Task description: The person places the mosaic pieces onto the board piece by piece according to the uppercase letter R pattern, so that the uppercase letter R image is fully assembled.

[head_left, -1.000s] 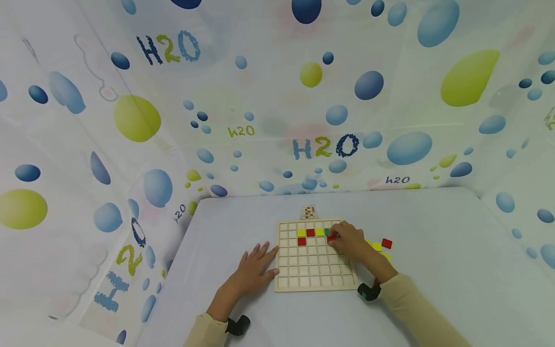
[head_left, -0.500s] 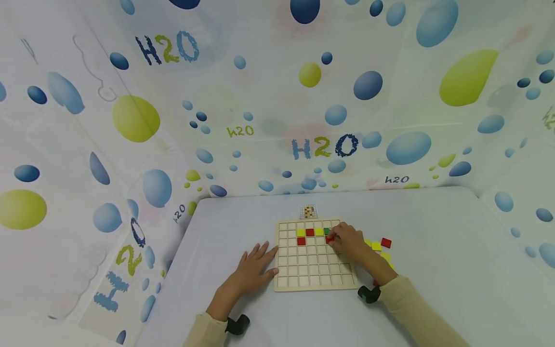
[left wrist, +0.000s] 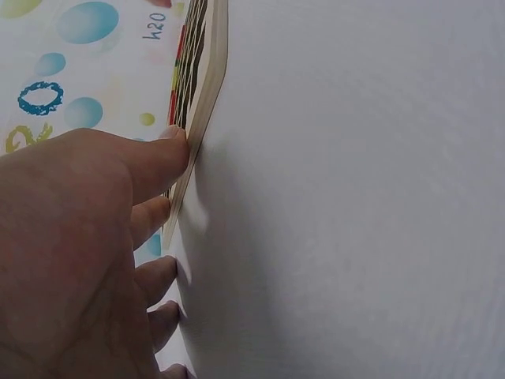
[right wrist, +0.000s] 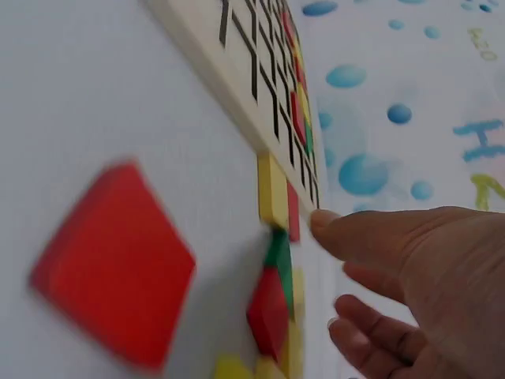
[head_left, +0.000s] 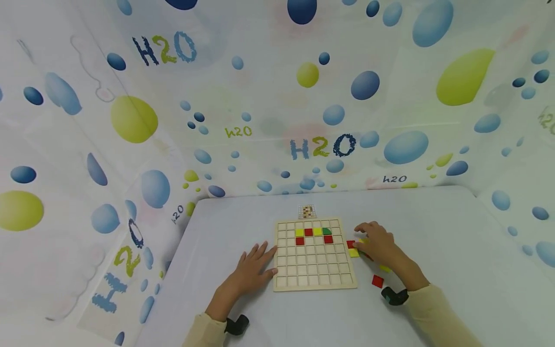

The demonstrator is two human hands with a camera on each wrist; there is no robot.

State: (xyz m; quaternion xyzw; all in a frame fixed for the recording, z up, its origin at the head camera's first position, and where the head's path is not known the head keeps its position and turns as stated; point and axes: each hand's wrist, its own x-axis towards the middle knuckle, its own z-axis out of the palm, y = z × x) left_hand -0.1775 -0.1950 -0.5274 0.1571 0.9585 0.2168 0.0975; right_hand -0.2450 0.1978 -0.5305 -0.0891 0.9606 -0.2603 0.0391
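Observation:
A square wooden grid board (head_left: 312, 270) lies flat, with its raised strips forming small cells. Yellow, red and green tiles fill part of one row, and two red tiles, one (head_left: 328, 239) below the green tile (head_left: 327, 231), sit in the row beneath. Against the board's left edge rests my left hand (head_left: 255, 270), fingers spread, thumb touching the rim in the left wrist view. My right hand (head_left: 377, 246) hovers over loose tiles right of the board, fingers loosely bent and apart. Its thumb is close to a red tile (head_left: 350, 244); no tile shows between the fingers.
Yellow (head_left: 354, 253), green and red loose tiles lie by the board's right edge, partly hidden under my right hand. One red tile (head_left: 377, 281) lies nearer the person. A small printed pattern card (head_left: 307, 211) lies behind the board. A patterned sheet (head_left: 260, 159) stands behind the table.
My right hand has let go of the red tile, which now lies in its cell below the green one, and has moved right to the loose tiles. The left hand stays put.

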